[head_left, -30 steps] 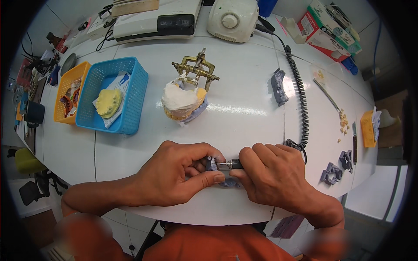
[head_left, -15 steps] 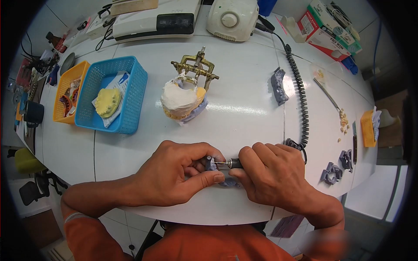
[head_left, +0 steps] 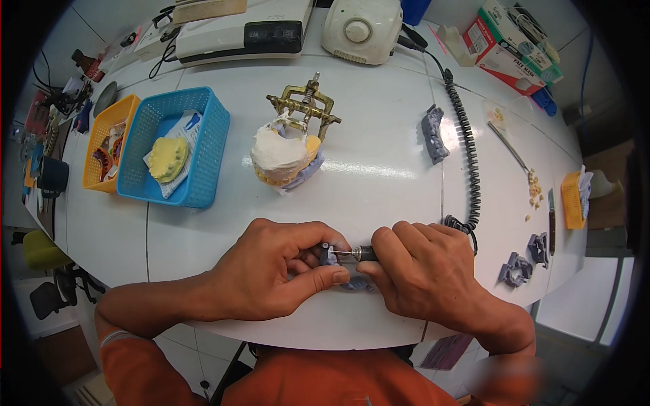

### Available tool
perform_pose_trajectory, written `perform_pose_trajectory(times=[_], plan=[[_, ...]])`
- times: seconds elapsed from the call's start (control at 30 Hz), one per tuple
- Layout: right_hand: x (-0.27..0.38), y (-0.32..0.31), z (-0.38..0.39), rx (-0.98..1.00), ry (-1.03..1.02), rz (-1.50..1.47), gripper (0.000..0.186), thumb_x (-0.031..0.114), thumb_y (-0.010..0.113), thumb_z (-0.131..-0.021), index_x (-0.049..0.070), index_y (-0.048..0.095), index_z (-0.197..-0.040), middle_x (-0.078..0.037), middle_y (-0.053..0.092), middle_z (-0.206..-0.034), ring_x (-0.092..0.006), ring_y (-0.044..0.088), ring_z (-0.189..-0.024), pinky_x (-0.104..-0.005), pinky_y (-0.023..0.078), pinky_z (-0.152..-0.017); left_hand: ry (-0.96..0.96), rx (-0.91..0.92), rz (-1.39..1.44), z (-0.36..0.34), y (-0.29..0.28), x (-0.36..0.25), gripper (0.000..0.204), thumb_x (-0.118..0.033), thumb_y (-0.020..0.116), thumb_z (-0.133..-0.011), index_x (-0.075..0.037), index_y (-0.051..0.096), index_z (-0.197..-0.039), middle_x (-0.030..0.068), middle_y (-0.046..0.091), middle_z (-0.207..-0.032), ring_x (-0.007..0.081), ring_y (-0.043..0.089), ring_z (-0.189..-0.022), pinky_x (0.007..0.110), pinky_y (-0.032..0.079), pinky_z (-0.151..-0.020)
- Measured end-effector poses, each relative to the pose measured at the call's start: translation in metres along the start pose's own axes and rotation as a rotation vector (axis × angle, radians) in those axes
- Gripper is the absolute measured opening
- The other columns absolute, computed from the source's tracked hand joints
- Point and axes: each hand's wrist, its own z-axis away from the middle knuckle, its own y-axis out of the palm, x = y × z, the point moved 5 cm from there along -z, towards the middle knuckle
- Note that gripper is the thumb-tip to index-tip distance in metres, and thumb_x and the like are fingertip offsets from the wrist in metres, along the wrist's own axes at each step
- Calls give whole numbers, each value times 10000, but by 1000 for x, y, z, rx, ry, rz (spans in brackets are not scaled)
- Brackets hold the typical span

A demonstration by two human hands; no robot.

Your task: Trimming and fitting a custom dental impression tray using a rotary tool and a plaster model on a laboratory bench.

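My left hand [head_left: 271,274] pinches a small grey-purple piece [head_left: 330,256] between thumb and fingers. My right hand [head_left: 423,271] grips a black rotary handpiece [head_left: 367,254]; its thin metal bit reaches the piece in my left hand. Another grey-purple piece [head_left: 359,285] lies under my fingers, partly hidden. Beyond my hands stands a brass articulator [head_left: 305,101] carrying a dental model [head_left: 277,159] of white, yellow and lilac material.
A blue basket [head_left: 215,145] and yellow basket [head_left: 95,152] sit left. A white control unit [head_left: 355,34] with coiled cord [head_left: 470,162] is behind. Grey-purple pieces [head_left: 516,269], a knife [head_left: 552,223], a metal tool [head_left: 508,145] and an orange container [head_left: 572,199] lie right.
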Motion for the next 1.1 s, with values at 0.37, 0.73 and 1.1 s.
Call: perform_pose_trajectory(times=[0.37,0.73,1.1], plan=[[0,0,0,8,2,-5,351,357,728,-1024,109,572,-829,-14,518,-662,-167,586,-507,-322,463,-495,-16,14,-3,0,0,-1,295,-118,838,-978,33,733,-1209,57,747,-834,21,679,-735,184,528,-625],[0,1,0,-7,-7,2,355,362,729,-1022,110,569,-829,-13,507,-656,-166,581,-502,-324,452,-486,-34,29,-9,0,-1,-1,299,-122,833,-984,35,727,-1215,74,759,-867,40,703,-768,190,559,-655],[0,0,0,7,-2,-4,352,358,731,-1019,106,570,-833,-15,517,-660,-169,594,-507,-325,467,-493,-19,23,9,0,0,0,304,-123,828,-987,39,723,-1222,95,770,-887,60,738,-805,199,597,-693]])
